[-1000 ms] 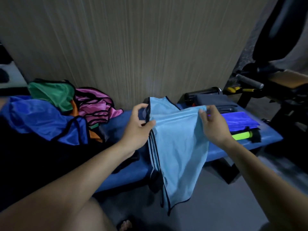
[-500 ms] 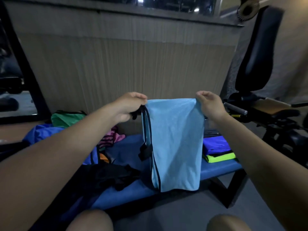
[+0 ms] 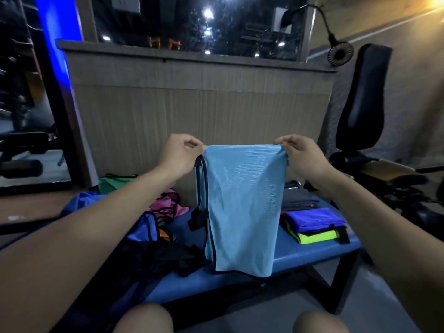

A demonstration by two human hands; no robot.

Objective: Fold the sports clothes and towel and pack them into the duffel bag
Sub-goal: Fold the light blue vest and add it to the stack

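Observation:
A light blue sports vest with dark trim hangs folded lengthwise in front of me, above the blue bench. My left hand pinches its top left corner and my right hand pinches its top right corner. On the bench's right end lie folded clothes: a royal blue piece over a neon yellow one, with a dark grey piece behind. Unfolded green, pink and blue garments are heaped at the left. A black garment lies below them.
A ribbed panel wall stands right behind the bench. A black padded gym machine with a small clip fan stands at the right. My knees sit at the bottom edge, with grey floor between them and the bench.
Both hands have lifted the light blue vest higher, so it now hangs off the bench, stretched flat between them. My view has tilted up.

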